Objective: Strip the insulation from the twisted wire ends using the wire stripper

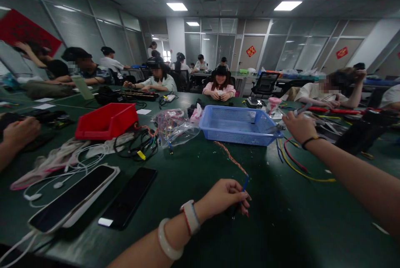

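My left hand [229, 197] is closed in a pinch on a blue-ended cable [231, 157]. A braided copper-coloured length runs from the blue part up and away toward the basket. Below the fingers, the cable's dark lower end is hard to make out. Over to the right, my right hand [300, 127] is wrapped round a pair of pliers [275, 128]. Their metal jaws point left, over the near right corner of the blue plastic basket [240, 138], and a grey handle sticks up behind the hand.
Left of the basket lie a clear plastic bag [178, 130], black cables [140, 143] and a red bin [108, 122]. Two phones [129, 197] and white earphones [58, 185] occupy the near left. Coloured wires [300, 172] lie right. A co-worker's hand [21, 130] is at far left; others sit opposite.
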{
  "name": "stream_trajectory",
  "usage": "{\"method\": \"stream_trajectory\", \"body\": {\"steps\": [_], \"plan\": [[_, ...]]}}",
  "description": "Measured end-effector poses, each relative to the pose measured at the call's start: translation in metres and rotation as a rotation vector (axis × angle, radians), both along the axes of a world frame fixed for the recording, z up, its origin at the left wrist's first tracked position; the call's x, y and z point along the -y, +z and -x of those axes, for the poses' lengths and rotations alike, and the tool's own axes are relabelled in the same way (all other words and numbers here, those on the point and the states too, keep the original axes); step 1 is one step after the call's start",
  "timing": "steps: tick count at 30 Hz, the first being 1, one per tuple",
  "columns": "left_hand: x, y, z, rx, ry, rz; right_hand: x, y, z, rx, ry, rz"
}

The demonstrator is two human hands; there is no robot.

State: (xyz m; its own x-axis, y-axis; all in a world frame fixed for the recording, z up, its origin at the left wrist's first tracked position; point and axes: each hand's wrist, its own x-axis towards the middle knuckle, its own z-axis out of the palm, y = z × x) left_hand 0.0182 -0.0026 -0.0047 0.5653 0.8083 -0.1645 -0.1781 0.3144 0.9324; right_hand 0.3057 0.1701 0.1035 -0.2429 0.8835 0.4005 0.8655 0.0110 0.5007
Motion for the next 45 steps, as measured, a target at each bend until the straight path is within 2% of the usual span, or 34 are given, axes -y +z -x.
{"method": "stream_trajectory", "body": {"steps": [15, 19, 22, 25, 28, 32, 38, 45], "plan": [[-0.002, -0.002, 0.001, -0.01, 0.008, -0.026, 0.014, 0.0, -0.005, -0.015, -0.046, 0.004], [-0.004, -0.003, 0.002, 0.016, 0.017, -0.016, 0.037, -0.001, 0.002, -0.043, -0.04, -0.073], [-0.004, -0.002, 0.003, 0.017, 0.043, -0.015, 0.067, -0.014, 0.013, -0.121, -0.004, -0.113], [-0.003, 0.001, 0.004, -0.001, 0.079, -0.011, 0.099, -0.033, 0.027, -0.208, 0.063, -0.038], [-0.003, 0.005, 0.005, -0.017, 0.15, 0.01, 0.126, -0.054, 0.043, -0.339, 0.077, 0.102], [-0.006, 0.005, 0.007, -0.024, 0.251, 0.017, 0.144, -0.071, 0.058, -0.454, 0.097, 0.218], [-0.012, 0.0, 0.01, -0.11, 0.311, 0.002, 0.149, -0.076, 0.062, -0.48, 0.097, 0.304], [-0.011, 0.002, 0.01, -0.202, 0.299, -0.052, 0.152, -0.071, 0.068, -0.482, 0.057, 0.403]]}}
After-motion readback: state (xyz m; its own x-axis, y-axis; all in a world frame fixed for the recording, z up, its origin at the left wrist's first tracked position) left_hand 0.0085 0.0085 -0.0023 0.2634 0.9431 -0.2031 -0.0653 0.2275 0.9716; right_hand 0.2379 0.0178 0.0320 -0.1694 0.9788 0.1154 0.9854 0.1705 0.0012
